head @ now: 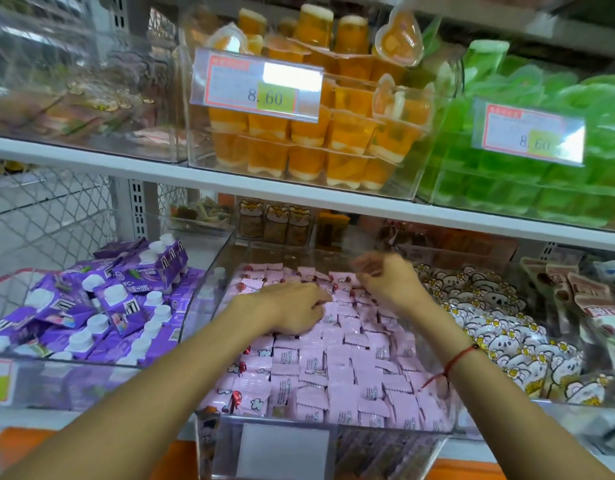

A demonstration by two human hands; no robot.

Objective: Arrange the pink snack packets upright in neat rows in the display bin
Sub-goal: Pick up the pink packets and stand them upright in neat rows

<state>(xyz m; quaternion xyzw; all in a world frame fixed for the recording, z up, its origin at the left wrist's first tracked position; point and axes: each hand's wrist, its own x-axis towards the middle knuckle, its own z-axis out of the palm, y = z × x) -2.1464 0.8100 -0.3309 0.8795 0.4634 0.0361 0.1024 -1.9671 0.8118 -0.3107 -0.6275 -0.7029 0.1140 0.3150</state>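
Several pink snack packets [337,372] fill a clear display bin [333,427] on the lower shelf, mostly standing in rows, with looser ones at the back. My left hand [292,308] lies palm down on the packets in the middle of the bin, fingers reaching right among them. My right hand [385,275] hovers over the back rows, blurred, its fingers curled downward near the packets. Whether it pinches one is not visible.
Purple drink cartons [102,306] with white caps fill the bin to the left. White flower-print packets [500,327] fill the bin to the right. Above, a shelf holds orange jelly cups [316,133] and green ones [541,168] behind price tags.
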